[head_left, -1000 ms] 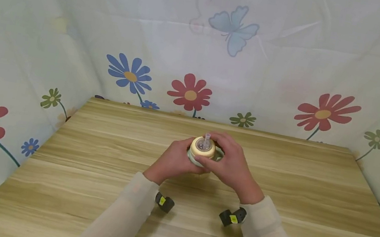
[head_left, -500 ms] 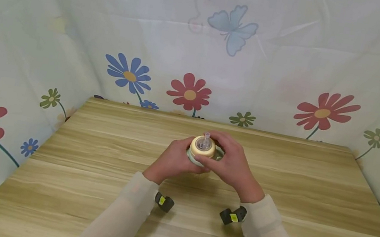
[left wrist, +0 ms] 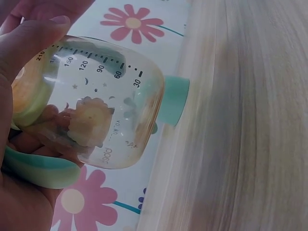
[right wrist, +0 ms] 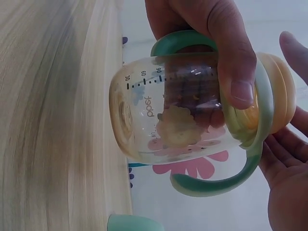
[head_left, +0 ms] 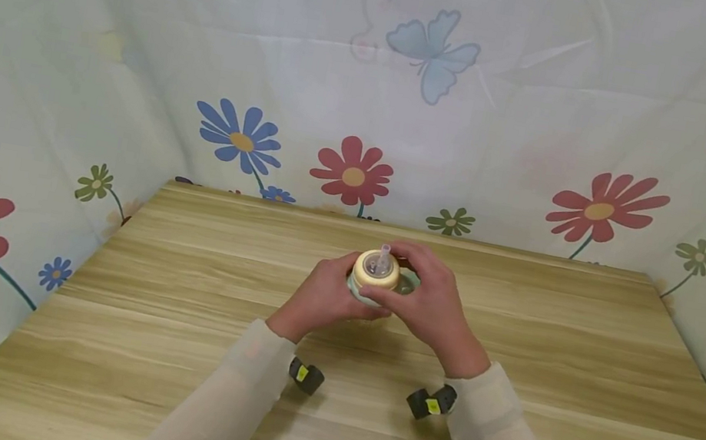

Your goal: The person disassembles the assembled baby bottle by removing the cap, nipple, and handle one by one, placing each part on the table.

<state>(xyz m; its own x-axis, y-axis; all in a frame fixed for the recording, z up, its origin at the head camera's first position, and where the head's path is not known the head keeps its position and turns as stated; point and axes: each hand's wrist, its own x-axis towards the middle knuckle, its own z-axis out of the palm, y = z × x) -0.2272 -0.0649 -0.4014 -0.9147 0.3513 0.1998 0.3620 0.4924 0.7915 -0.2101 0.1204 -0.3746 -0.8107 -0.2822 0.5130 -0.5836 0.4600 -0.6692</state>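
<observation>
A clear baby bottle (left wrist: 101,106) with a printed scale and an animal figure is held off the wooden table. Around its neck sits a green ring with curved handles (right wrist: 216,186). On top is a pale yellow collar (head_left: 375,277) with a translucent straw spout (head_left: 384,259). My left hand (head_left: 329,290) grips the bottle below the collar, its thumb (right wrist: 236,72) across the near side. My right hand (head_left: 437,304) curls round the yellow collar from the right. The fingers hide parts of the collar, ring and handles.
A mint-green, round-sided object (left wrist: 175,100) stands on the table behind the bottle; the right wrist view shows part of it too. The wooden table (head_left: 213,259) ends at a flower-printed curtain (head_left: 509,122), which also closes in both sides.
Both hands keep nearly the same place around the bottle. The right hand has shifted very slightly at the collar, and the green part beside it looks a little different.
</observation>
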